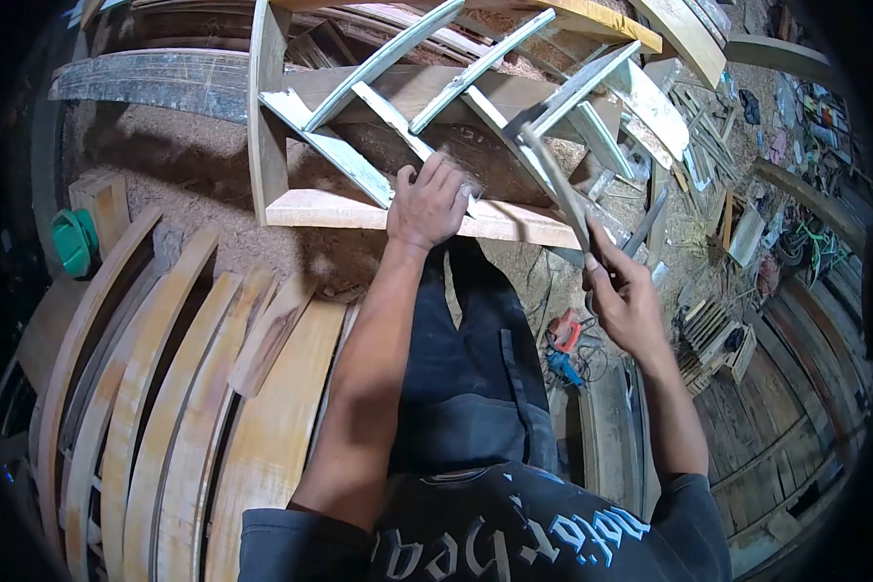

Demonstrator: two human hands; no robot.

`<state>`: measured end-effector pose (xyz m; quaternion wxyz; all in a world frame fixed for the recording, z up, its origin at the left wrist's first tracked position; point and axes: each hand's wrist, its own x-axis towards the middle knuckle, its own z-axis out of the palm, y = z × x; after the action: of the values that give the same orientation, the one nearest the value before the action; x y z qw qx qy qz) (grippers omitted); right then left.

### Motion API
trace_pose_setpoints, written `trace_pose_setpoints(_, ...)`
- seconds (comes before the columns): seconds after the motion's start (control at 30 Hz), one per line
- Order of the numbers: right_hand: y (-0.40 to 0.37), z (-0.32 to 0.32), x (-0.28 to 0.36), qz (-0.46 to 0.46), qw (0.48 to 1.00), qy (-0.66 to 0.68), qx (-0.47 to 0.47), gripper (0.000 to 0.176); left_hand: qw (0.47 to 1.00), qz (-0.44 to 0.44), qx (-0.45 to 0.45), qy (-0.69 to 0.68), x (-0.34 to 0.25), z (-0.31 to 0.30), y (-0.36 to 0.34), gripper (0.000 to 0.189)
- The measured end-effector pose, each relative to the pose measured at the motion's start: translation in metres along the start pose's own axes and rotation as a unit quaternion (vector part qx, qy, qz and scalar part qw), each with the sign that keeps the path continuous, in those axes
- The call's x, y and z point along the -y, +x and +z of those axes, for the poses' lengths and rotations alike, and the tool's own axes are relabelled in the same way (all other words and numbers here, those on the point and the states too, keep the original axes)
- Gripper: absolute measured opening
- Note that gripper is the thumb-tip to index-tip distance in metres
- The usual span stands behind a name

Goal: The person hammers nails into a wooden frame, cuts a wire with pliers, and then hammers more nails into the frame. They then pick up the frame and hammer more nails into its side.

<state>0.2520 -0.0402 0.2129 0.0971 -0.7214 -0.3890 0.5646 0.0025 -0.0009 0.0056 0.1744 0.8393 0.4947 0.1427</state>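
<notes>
Hammer in right hand, grip closed; left hand on frame.

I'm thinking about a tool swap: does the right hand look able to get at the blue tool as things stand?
Probably not right away: the right hand is gripping a hammer, and the blue tool seems to lie well below that hand. Nothing large covers it, though.

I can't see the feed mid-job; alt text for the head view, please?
A person's right hand holds a hammer over a wooden frame with pale diagonal slats, while the left hand is at the frame's near rail. Curved wooden pieces lie at lower left, and a red-and-blue power tool sits beyond the person's legs, toward the right.
</notes>
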Motion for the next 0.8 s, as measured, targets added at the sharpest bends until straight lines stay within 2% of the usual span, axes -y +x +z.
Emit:
trace_pose_setpoints(0.03,-0.003,0.01,-0.012,0.001,1.0,0.0,0.001,0.045,1.0,0.002,0.001,0.002,0.0,0.0,0.0,0.016)
trace_pose_setpoints(0.1,-0.007,0.034,-0.04,-0.174,0.982,-0.045,-0.063,0.045,1.0,0.004,0.001,0.004,-0.001,-0.001,0.0,0.016)
trace_pose_setpoints(0.13,-0.008,0.026,-0.043,-0.209,0.963,-0.167,-0.006,0.046,1.0,0.005,0.001,0.007,-0.001,-0.001,0.0,0.015)
trace_pose_setpoints(0.17,-0.007,0.023,-0.044,-0.209,0.963,-0.168,-0.005,0.046,1.0,0.003,0.001,0.008,0.0,0.0,0.002,0.015)
trace_pose_setpoints(0.23,-0.007,0.018,-0.036,-0.075,0.997,0.009,-0.031,0.047,1.0,0.003,-0.003,-0.002,0.0,-0.001,0.0,0.015)
trace_pose_setpoints(0.3,-0.006,0.013,-0.011,-0.018,0.995,0.065,-0.072,0.047,1.0,0.002,-0.002,-0.003,-0.002,-0.001,-0.002,0.014)
trace_pose_setpoints(0.37,-0.002,0.023,-0.049,-0.178,0.982,-0.052,-0.038,0.048,1.0,0.006,-0.011,-0.002,-0.001,-0.003,0.002,0.014)
trace_pose_setpoints(0.4,-0.005,0.024,-0.05,-0.186,0.975,-0.12,0.023,0.049,1.0,0.003,-0.01,-0.003,-0.002,-0.003,0.003,0.014)
trace_pose_setpoints(0.43,-0.007,0.022,-0.05,-0.185,0.975,-0.12,0.021,0.049,1.0,-0.001,-0.008,-0.006,-0.002,-0.002,0.002,0.014)
trace_pose_setpoints(0.5,-0.008,0.018,-0.045,-0.069,0.998,0.001,0.0,0.048,1.0,-0.002,-0.005,-0.002,-0.001,-0.001,0.002,0.014)
trace_pose_setpoints(0.53,-0.006,0.009,-0.03,-0.026,1.0,-0.013,0.004,0.047,1.0,0.001,-0.008,-0.001,0.0,-0.001,0.002,0.014)
trace_pose_setpoints(0.57,-0.006,0.014,-0.025,-0.015,0.999,0.028,-0.037,0.046,1.0,0.005,-0.01,0.0,-0.002,-0.003,0.001,0.015)
trace_pose_setpoints(0.63,0.002,0.027,-0.053,-0.164,0.986,-0.024,-0.035,0.048,1.0,0.007,-0.011,-0.001,-0.002,-0.002,0.001,0.015)
trace_pose_setpoints(0.67,0.0,0.023,-0.056,-0.166,0.985,-0.024,-0.035,0.048,1.0,0.005,-0.012,-0.001,-0.001,-0.001,0.001,0.015)
trace_pose_setpoints(0.73,-0.005,0.015,-0.036,-0.061,0.997,-0.019,0.05,0.049,1.0,0.007,-0.013,0.0,0.0,0.0,0.004,0.015)
trace_pose_setpoints(0.77,-0.005,0.016,-0.03,-0.059,0.997,-0.019,0.053,0.049,1.0,0.005,-0.01,0.0,0.0,0.0,0.001,0.015)
trace_pose_setpoints(0.8,-0.005,0.018,-0.025,-0.071,0.997,0.019,-0.027,0.048,1.0,0.002,-0.006,-0.001,-0.001,-0.001,-0.002,0.015)
